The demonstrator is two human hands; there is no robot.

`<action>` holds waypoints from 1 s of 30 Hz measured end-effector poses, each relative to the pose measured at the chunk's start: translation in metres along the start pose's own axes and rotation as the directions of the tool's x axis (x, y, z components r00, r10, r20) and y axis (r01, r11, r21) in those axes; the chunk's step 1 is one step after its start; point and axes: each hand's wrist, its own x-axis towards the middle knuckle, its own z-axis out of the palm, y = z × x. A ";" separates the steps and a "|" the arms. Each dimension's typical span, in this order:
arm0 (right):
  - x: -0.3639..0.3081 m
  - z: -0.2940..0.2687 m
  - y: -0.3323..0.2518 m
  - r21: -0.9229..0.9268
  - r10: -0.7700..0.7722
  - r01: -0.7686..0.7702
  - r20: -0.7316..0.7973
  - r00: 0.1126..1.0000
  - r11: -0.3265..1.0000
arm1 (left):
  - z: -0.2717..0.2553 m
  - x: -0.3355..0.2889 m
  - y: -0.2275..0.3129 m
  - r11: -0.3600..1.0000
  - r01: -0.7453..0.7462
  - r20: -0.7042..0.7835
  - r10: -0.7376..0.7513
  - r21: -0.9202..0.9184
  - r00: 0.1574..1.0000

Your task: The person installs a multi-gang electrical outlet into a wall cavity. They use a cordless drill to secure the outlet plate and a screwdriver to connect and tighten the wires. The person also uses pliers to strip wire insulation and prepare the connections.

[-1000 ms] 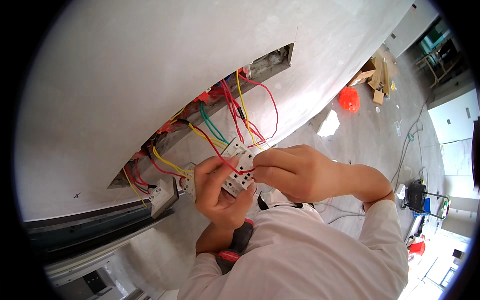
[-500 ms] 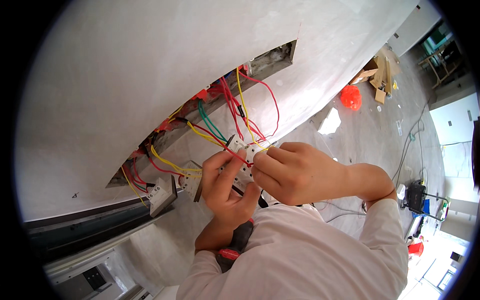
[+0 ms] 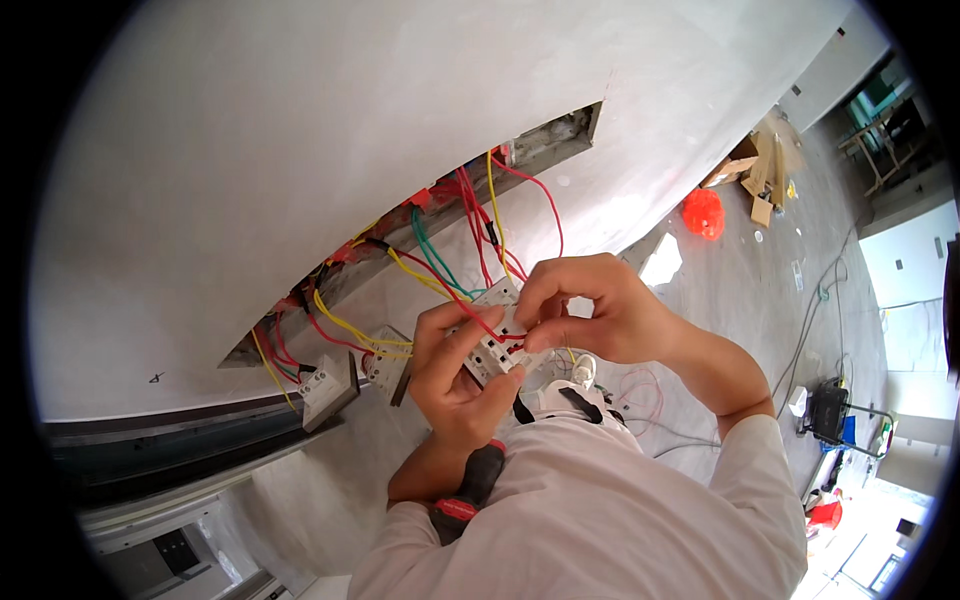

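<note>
My left hand grips a white wall switch module by its edges, its terminal side facing me. Thumb and forefinger of my right hand pinch the end of a red wire close to the module's terminals. Whether that end sits in a terminal is hidden by the fingers. Green wires and a yellow wire also run down to this module from the long wall recess. Two more wired modules hang to the left, a nearer one and a farther one.
A black and red power tool is by my left forearm. On the floor at right lie an orange bag, cardboard pieces, a white sheet piece and loose cables. A black work light on a stand is farther right.
My right hand has turned and lifted slightly, its fingers now opened into a pinch at the red wire. My left hand still holds the module. The view has shifted a little.
</note>
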 end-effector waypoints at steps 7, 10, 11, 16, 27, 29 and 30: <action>0.000 0.000 0.008 0.056 0.025 -0.028 0.043 0.999 0.998 | 0.001 0.002 -0.002 0.999 0.044 0.019 -0.044 -0.024 0.999; -0.003 0.006 0.008 0.046 -0.029 0.030 -0.026 0.999 0.999 | 0.007 0.007 0.002 0.980 0.164 0.012 -0.163 -0.114 0.986; -0.005 0.010 0.007 0.062 -0.022 0.027 -0.070 0.997 0.998 | 0.009 0.006 0.000 0.974 0.200 -0.004 -0.202 -0.103 0.979; -0.055 0.033 0.065 -0.240 -0.475 0.410 -0.460 0.750 0.880 | 0.010 0.005 -0.006 0.794 0.336 -0.044 -0.412 -0.507 0.910; -0.069 0.127 0.105 -0.131 0.038 0.057 0.626 0.779 0.990 | 0.040 0.025 -0.008 0.672 0.287 -0.072 -0.453 -0.683 0.888; -0.069 0.133 0.101 -0.174 0.100 0.021 0.651 0.752 0.984 | 0.033 0.023 -0.010 0.663 0.280 -0.100 -0.474 -0.695 0.875; -0.069 0.137 0.099 -0.193 0.126 0.005 0.662 0.739 0.981 | 0.029 0.023 -0.010 0.660 0.279 -0.113 -0.485 -0.697 0.867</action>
